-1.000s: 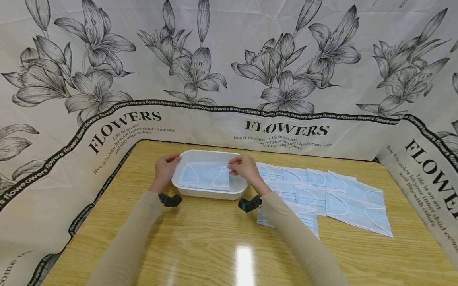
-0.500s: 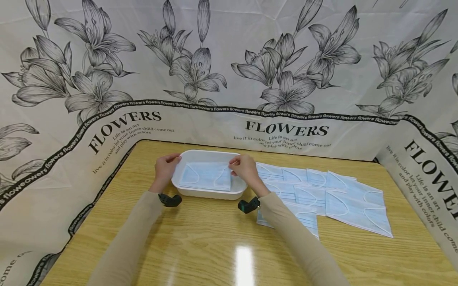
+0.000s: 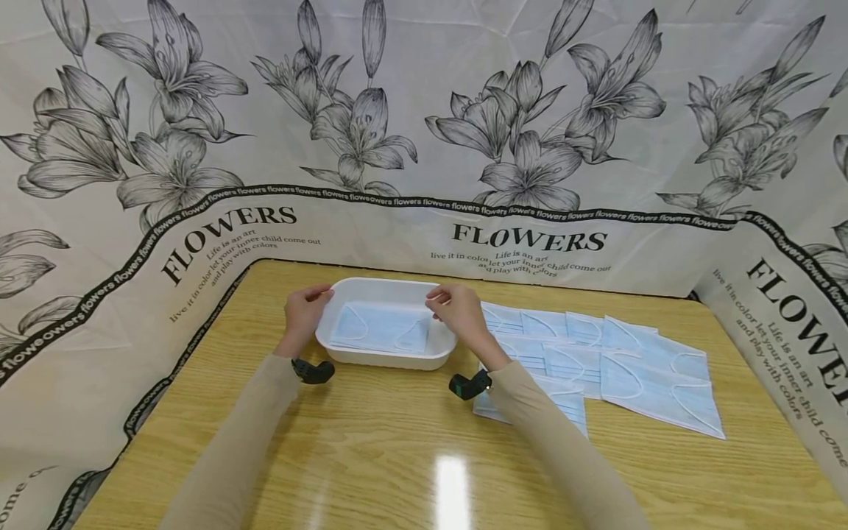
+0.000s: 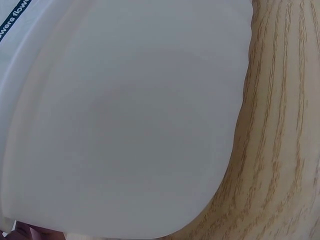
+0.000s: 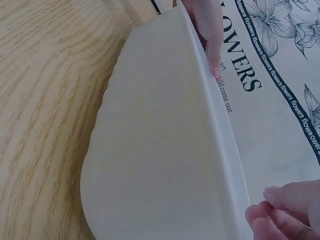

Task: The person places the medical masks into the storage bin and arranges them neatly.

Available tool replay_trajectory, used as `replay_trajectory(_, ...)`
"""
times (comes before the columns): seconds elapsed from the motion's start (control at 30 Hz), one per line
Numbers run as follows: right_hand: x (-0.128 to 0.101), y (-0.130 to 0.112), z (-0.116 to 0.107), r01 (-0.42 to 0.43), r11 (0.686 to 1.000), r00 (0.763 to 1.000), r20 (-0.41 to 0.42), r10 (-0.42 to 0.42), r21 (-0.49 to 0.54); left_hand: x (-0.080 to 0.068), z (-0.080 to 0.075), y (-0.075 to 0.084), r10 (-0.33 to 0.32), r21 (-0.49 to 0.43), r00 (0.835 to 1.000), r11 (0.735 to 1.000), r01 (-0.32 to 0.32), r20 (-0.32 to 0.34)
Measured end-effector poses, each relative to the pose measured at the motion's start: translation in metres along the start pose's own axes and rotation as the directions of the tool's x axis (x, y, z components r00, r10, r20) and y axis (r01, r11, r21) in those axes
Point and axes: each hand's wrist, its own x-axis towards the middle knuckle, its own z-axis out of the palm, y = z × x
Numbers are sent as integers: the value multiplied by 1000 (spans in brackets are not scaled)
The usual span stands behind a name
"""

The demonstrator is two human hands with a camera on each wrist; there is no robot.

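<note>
In the head view a white plastic tray (image 3: 384, 361) stands on the table, with a light-blue face mask (image 3: 380, 327) lying flat inside, ear loops on top. Whether more masks lie under it cannot be seen. My left hand (image 3: 306, 316) grips the tray's left rim. Over the tray's right end my right hand (image 3: 458, 309) hovers, fingers loosely bent and holding nothing. The right wrist view has its fingertips (image 5: 272, 192) beside the tray's rim, thumb and finger apart. Only the tray's outer wall (image 4: 135, 125) fills most of the left wrist view.
Several light-blue masks (image 3: 656, 375) lie overlapping on the wooden table (image 3: 371, 449), right of the tray and partly behind the right forearm. A white flower-printed cloth (image 3: 384, 235) rises along the table's back and sides. Each wrist wears a black camera (image 3: 313, 371).
My right hand has let go of the mask's right upper corner and moved slightly right. The mask now lies flat in the tray. The left hand has stayed at the rim.
</note>
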Motion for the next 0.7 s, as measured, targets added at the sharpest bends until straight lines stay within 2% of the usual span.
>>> replay_trajectory(0.33, -14, 4, -16, 16, 1000, 1000, 15, -16, -9, -1, 0, 2, -4, -3, 1000, 1000, 4, -5)
replay_trajectory(0.7, -27, 9, -40, 9, 999, 1000, -5, -9, -49, -5, 0, 4, 2, -2, 1000, 1000, -2, 9)
